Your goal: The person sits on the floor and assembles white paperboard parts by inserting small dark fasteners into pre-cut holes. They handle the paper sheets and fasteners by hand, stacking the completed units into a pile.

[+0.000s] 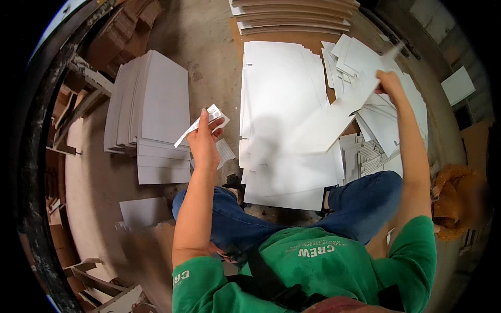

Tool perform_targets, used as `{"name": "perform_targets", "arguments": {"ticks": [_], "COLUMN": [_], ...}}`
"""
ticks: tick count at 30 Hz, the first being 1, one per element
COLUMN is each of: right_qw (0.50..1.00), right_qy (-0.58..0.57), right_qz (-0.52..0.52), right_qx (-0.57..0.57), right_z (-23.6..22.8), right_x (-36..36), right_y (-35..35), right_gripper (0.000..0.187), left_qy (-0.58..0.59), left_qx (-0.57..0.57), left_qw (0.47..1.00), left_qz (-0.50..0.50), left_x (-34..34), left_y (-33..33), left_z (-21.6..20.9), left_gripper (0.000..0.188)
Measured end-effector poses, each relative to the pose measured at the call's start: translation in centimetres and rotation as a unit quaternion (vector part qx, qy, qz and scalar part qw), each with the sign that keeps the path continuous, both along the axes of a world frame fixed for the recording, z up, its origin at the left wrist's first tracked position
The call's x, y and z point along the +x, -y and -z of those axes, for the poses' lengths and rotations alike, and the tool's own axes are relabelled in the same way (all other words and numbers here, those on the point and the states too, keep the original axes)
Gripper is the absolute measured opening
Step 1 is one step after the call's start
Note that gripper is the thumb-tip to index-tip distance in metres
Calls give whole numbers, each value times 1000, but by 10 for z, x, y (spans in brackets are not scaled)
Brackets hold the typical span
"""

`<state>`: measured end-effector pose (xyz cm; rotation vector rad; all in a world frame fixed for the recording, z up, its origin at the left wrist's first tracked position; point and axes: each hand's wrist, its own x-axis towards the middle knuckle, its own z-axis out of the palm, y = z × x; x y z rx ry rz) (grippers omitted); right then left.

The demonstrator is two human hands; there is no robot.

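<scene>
My left hand (205,140) is raised over the floor, its fingers closed on a small folded white sheet with print (213,113). At the upper right my right hand (390,86) grips one end of a white cardboard sheet (331,124). That sheet slants down to the left, smeared by motion, above a stack of large white cardboard sheets (282,99) in front of me. Beneath and beyond my right hand lies a loose, fanned pile of white cardboard pieces (412,99). A small grid-marked paper (224,151) rests near my left wrist.
Leaning grey-white cardboard panels (166,94) stand at the left. More layered cardboard (295,18) is at the back. A dark-and-white metal frame (49,99) runs along the far left. At the right edge is a blurred orange-brown shape (453,201). My bent knees flank the middle stack.
</scene>
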<state>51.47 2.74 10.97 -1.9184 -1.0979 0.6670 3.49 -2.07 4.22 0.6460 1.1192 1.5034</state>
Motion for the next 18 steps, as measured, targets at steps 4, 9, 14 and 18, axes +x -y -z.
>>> {"name": "perform_targets", "arguments": {"ticks": [4, 9, 14, 18], "right_qw": [966, 877, 818, 845], "right_qy": [213, 366, 454, 382], "right_qz": [-104, -225, -298, -325], "right_qx": [-105, -214, -189, -186], "right_z": [21, 57, 137, 181], "right_x": [-99, -224, -285, -312], "right_y": [-48, -53, -57, -46], "right_gripper": [28, 22, 25, 38], "left_qy": [19, 56, 74, 39], "left_qx": [14, 33, 62, 76], "left_qw": [1000, 997, 992, 993], "left_qz": [-5, 39, 80, 76], "left_x": [-13, -35, -40, -43], "left_y": [5, 7, 12, 9], "left_z": [-5, 2, -5, 3], "left_gripper": [28, 28, 25, 28]}}
